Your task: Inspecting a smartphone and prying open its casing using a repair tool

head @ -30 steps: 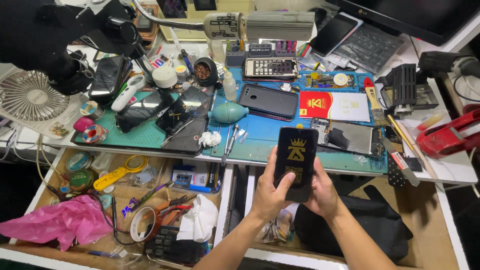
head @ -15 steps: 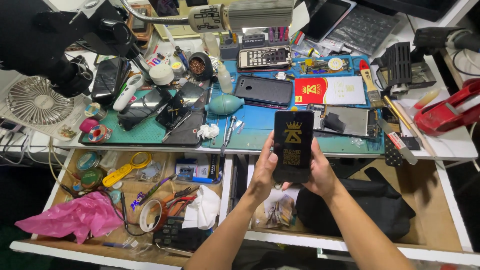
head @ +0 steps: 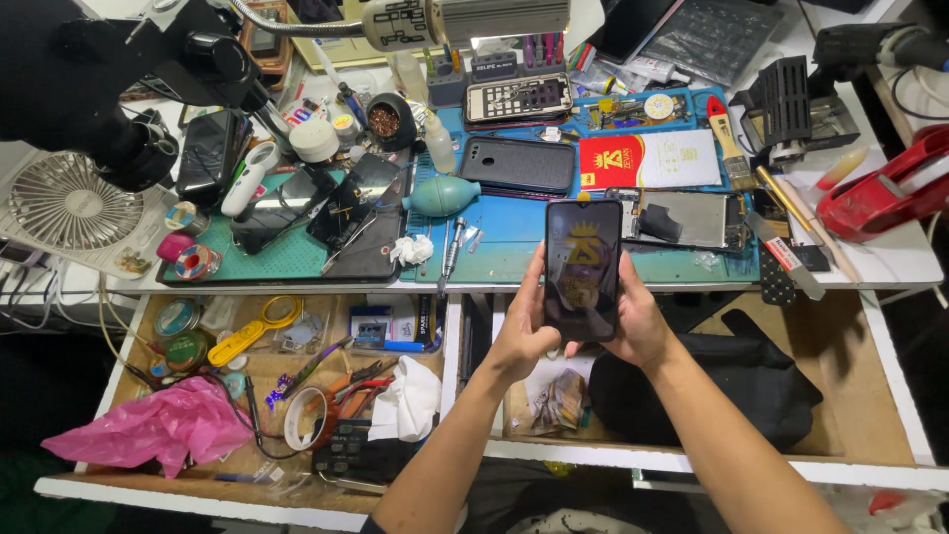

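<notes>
Cluttered workbench [head: 890, 262], open drawers [head: 129, 346]

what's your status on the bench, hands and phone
Left hand and right hand both clasp the black phone, upright, screen lit. Held above the blue mat's front edge, over open drawers. Nothing blocking.

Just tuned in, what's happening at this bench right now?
A person holds a black smartphone upright in both hands above the front edge of a blue work mat, the left hand and right hand gripping its lower sides. Its screen is lit with a gold emblem. On the mat behind it lie a dark phone back, a red and white card and an opened phone frame. Two tool drawers below stand pulled open.
</notes>
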